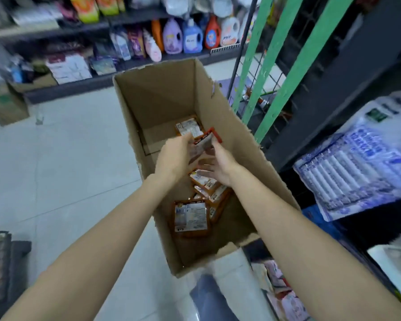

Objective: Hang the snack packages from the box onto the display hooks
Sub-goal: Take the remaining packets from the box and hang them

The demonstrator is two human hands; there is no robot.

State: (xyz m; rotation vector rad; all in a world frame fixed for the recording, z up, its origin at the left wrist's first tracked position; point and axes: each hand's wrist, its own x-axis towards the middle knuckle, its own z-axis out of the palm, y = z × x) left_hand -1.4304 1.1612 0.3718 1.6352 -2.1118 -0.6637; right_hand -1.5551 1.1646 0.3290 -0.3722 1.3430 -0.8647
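Observation:
An open cardboard box (162, 96) stands on the floor in front of me. Several orange snack packages (191, 216) lie on its bottom, backs up, and one more (189, 127) lies at the far end. Both my arms reach into the box. My left hand (174, 158) grips a small stack of packages (203, 144) with a red top edge, held above the others. My right hand (218, 165) is beside the stack with fingers spread, touching its lower right side. The wire display rack (255, 89) with green bars stands right of the box.
Dark shelving (347, 72) on the right holds blue-and-white bagged goods (361, 167). Across the aisle, shelves carry detergent bottles (192, 35) and packs. A carton (7, 105) sits at far left, a dark crate (0, 265) at lower left. Pale tiled floor lies left of the box.

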